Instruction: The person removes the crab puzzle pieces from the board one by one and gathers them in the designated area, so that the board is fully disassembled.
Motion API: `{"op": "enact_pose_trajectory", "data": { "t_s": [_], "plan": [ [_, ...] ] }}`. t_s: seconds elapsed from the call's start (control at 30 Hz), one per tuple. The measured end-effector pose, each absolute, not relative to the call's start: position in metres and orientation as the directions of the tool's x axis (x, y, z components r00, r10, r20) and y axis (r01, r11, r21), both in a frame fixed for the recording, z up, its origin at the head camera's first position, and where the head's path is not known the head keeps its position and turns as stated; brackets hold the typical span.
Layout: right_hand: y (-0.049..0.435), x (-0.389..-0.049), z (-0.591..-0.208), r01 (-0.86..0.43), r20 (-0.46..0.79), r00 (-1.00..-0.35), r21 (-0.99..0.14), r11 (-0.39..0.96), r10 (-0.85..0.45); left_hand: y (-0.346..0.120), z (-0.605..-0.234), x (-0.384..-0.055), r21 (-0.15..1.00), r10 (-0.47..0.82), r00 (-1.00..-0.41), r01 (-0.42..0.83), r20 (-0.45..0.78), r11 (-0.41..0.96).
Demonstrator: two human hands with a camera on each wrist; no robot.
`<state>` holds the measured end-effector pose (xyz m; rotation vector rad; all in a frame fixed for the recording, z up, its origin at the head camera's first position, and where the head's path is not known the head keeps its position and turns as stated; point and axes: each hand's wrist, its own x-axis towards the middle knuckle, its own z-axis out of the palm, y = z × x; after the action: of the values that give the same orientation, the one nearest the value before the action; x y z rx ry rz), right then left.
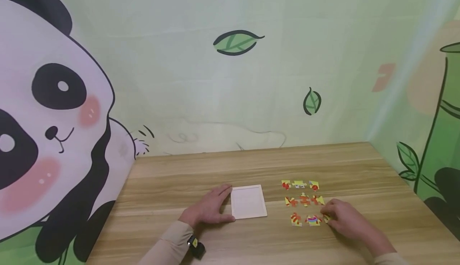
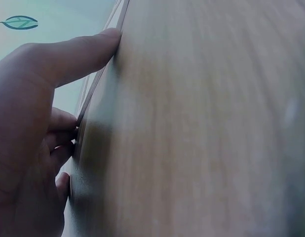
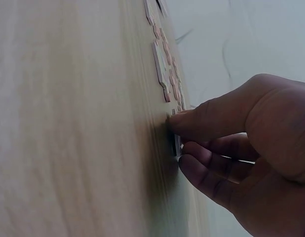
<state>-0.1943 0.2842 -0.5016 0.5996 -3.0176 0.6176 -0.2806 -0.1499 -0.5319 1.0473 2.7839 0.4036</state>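
Note:
In the head view my left hand (image 1: 208,208) rests against the left edge of a pale square puzzle tray (image 1: 248,202). Its thumb touches near the lower corner and its fingers near the upper one; the left wrist view shows the thumb (image 2: 93,54) on the thin edge. My right hand (image 1: 344,218) pinches a small jigsaw piece (image 1: 326,218) between thumb and fingers at the lower right of the loose pieces. The fingers partly hide that piece. To its left lies a piece with a rainbow stripe (image 1: 313,220).
Several yellow and red jigsaw pieces (image 1: 304,199) lie apart in rows right of the tray, on a wood-grain table (image 1: 201,173). Behind stands a light green wall (image 1: 172,69) with a printed panda (image 1: 64,137) and leaves.

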Motion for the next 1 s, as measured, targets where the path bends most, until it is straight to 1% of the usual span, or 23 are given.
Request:
{"op": "enact_pose_trajectory", "data": {
  "t_s": [0.2,0.47,0.77,0.93,1.0],
  "plan": [
    [0.282,-0.195,-0.501,-0.364,0.077,-0.929,-0.371,0.854,-0.362,-0.15,-0.53,-0.28,0.312,0.66,-0.751,0.619,-0.035,0.721],
    [0.28,-0.197,-0.502,-0.34,0.061,-0.937,-0.391,0.855,-0.345,-0.151,-0.531,-0.28,0.319,0.664,-0.747,0.62,-0.037,0.716],
    [0.284,-0.198,-0.502,-0.369,0.099,-0.928,-0.375,0.85,-0.359,-0.15,-0.53,-0.282,0.337,0.673,-0.739,0.627,-0.029,0.703],
    [0.284,-0.207,-0.496,-0.403,0.131,-0.914,-0.418,0.814,-0.385,-0.151,-0.532,-0.283,0.361,0.683,-0.73,0.63,-0.025,0.688],
    [0.281,-0.214,-0.489,-0.399,0.123,-0.914,-0.433,0.808,-0.386,-0.152,-0.534,-0.285,0.377,0.681,-0.732,0.625,-0.021,0.683]
  ]
}}
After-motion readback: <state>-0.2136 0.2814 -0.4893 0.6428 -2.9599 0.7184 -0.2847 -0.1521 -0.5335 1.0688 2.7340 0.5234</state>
